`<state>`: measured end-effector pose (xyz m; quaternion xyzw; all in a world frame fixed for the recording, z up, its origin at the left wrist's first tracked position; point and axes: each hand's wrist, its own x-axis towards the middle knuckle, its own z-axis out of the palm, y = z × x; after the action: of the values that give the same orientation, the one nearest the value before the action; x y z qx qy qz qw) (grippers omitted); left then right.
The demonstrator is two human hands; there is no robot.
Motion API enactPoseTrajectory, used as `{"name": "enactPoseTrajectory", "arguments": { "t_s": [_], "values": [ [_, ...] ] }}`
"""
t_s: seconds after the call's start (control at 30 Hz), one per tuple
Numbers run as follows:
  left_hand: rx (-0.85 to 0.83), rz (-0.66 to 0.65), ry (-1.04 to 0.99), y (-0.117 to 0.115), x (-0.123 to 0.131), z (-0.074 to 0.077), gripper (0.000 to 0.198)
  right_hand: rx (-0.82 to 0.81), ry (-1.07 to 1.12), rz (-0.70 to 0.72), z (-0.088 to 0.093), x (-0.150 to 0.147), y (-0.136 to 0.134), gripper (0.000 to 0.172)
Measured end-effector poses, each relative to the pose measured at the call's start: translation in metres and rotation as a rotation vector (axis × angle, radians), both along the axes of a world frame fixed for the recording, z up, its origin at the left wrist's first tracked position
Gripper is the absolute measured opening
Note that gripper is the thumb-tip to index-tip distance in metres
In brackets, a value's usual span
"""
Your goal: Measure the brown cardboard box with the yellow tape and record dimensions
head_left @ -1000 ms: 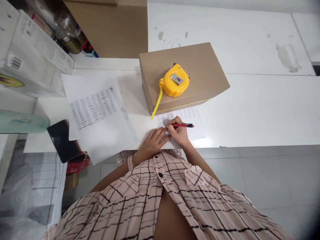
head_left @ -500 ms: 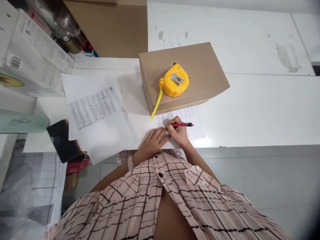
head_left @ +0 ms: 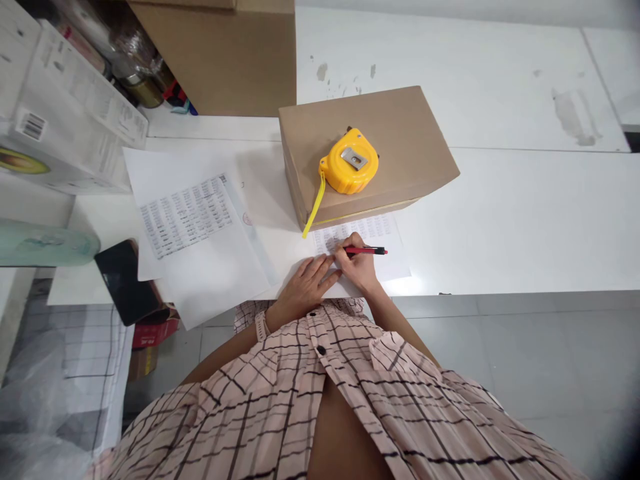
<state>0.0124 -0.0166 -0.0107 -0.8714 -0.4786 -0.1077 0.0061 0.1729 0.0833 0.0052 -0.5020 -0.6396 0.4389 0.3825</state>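
Note:
My right hand point(head_left: 359, 267) grips a red and black pen point(head_left: 367, 251) over a printed sheet point(head_left: 393, 257), its tip hidden by my fingers. Flat at the sheet's left side lies my left hand point(head_left: 306, 287), fingers stretched out and holding nothing, their tips close to my right hand. The far part of the sheet runs under or behind a brown cardboard box point(head_left: 400, 127). On top of that box rests a yellow tape measure point(head_left: 354, 163), its yellow strap hanging over the near edge.
More papers point(head_left: 215, 273) lie to the left, one printed with columns. A dark phone point(head_left: 127, 280) sits at the table's left front corner, near a pale green bottle point(head_left: 45, 243). White packaging point(head_left: 65, 120) and a larger cardboard box point(head_left: 240, 60) stand behind. The white table's point(head_left: 525, 227) front edge runs before me.

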Motion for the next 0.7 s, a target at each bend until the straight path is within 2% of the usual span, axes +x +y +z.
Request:
{"name": "enactPoseTrajectory", "arguments": {
  "t_s": [0.7],
  "values": [
    [-0.019, 0.013, 0.005, -0.0006, 0.0006, -0.0002, 0.050, 0.018, -0.022, -0.021, -0.0023, 0.0008, 0.0000, 0.023]
  ]
}}
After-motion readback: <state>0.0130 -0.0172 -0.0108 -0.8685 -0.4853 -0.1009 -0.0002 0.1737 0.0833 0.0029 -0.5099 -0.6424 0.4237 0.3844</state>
